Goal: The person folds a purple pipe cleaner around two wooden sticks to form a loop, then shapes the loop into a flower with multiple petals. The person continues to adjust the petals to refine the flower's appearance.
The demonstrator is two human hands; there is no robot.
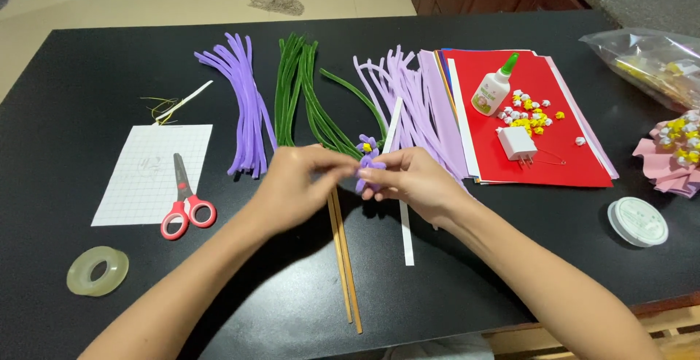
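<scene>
Fingertips of both hands, left (295, 181) and right (412, 181), are pinched on a purple flower (368, 161); petals should be turned gently, the stem held steady.

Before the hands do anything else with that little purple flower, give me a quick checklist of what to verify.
1. Left hand pinching the purple pipe-cleaner flower: ok.
2. Right hand also on it: ok.
3. How firm either grip is: cannot tell.
4. Wooden sticks lying free below the hands: ok.
5. Red-handled scissors resting on the grid paper, clear of both arms: ok.
6. Glue bottle cap closed: cannot tell.
</scene>
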